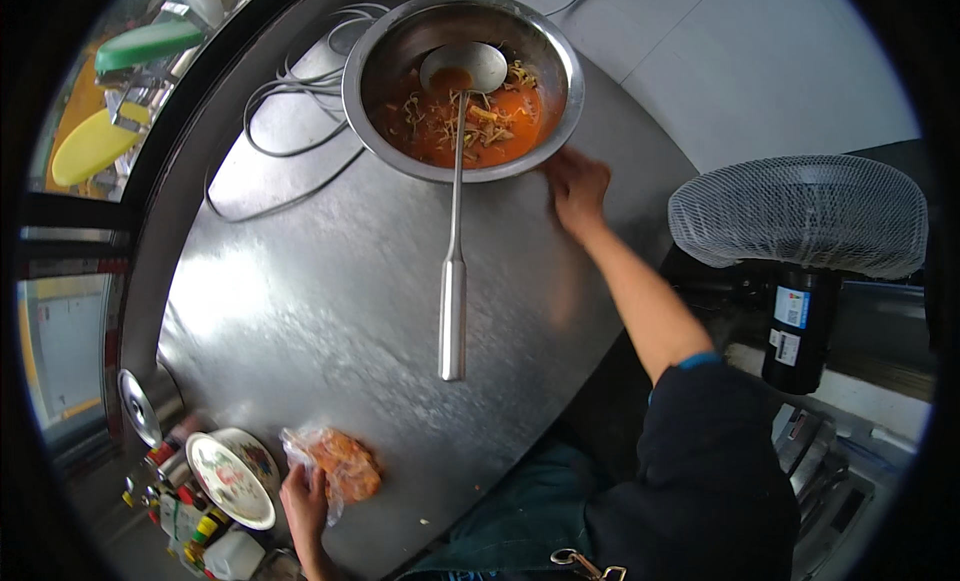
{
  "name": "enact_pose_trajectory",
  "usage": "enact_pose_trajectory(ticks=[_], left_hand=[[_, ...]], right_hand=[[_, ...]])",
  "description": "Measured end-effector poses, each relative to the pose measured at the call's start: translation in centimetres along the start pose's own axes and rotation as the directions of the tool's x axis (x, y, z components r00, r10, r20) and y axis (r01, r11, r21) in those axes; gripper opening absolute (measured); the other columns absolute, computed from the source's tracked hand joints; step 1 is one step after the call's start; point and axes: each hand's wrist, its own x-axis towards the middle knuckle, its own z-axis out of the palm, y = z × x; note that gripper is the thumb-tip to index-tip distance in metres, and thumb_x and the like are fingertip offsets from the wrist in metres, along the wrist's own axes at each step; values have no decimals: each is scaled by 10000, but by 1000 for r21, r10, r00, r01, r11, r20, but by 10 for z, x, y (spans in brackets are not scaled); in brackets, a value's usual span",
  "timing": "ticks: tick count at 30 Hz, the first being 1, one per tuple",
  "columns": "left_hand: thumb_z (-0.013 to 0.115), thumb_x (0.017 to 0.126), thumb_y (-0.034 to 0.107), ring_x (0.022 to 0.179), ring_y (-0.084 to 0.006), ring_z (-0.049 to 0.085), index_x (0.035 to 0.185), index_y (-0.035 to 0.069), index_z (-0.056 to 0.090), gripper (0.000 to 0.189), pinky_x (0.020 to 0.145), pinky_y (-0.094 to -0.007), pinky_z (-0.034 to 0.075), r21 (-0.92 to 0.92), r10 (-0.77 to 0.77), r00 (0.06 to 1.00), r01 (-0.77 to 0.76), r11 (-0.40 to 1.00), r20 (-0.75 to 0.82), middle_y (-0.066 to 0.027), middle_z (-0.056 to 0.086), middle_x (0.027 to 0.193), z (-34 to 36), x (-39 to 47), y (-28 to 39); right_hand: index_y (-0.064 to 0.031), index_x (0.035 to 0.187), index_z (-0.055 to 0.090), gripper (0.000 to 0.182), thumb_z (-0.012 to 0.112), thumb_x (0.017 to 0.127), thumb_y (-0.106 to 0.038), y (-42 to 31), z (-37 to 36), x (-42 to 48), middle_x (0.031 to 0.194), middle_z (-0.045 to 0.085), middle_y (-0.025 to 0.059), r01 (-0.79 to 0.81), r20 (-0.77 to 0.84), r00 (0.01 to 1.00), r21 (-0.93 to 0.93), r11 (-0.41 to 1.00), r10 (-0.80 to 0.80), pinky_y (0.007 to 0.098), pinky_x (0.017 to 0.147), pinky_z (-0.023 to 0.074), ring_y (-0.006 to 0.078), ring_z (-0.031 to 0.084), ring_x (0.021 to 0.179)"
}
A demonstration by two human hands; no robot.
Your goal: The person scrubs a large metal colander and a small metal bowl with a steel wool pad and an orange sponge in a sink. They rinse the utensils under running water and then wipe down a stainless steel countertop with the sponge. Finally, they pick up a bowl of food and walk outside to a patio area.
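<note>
A large stainless steel bowl [352, 104] stands at the far end of the metal table. Orange-red broth [517, 138] with sprouts and shredded pieces lies in it. A steel ladle [453, 311] rests with its scoop in the bowl and its long handle reaching over the rim towards me. My right hand [581, 191] is at the bowl's lower right rim, slightly blurred; the bowl hides its fingertips, so a grip cannot be made out. At the near left, my left hand [305, 498] pinches the gathered end of a clear plastic bag [349, 465] holding orange-red food on the tabletop.
A grey cable [277, 153] lies coiled left of the bowl. A floral enamel basin with its lid [229, 480], bottles [206, 528] and a metal pot [154, 401] crowd the near left. A mesh-covered fan [799, 213] stands right of the steel table [360, 296].
</note>
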Motion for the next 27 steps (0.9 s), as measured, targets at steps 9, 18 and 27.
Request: enact_pose_trajectory(ticks=[9,18,27], left_hand=[[594,855,148,401,-144,532,710,-2,525,220,384,-296,388,-62,-5,999,7,998,33,-83,546,507,-28,1,45],[647,811,123,524,-97,470,654,-47,520,264,492,-288,368,98,-45,946,80,992,-320,-91,548,565,-79,-48,45],[597,908,217,478,22,283,740,47,571,241,430,-186,157,-371,-85,884,-104,923,-459,103,392,562,-115,-127,25]], right_hand=[[-160,925,695,223,600,756,-50,-164,-59,-218,1072,622,-25,-2,360,914,468,884,-188,382,904,347,167,527,1045],[-8,1339,404,446,453,933,-188,82,-36,-57,1438,269,250,-388,-63,922,-106,916,383,467,1099,167,409,227,1335],[-121,1167,606,325,512,887,-255,63,-26,-91,1368,424,127,34,121,992,-70,997,-26,526,1070,179,336,305,1315]])
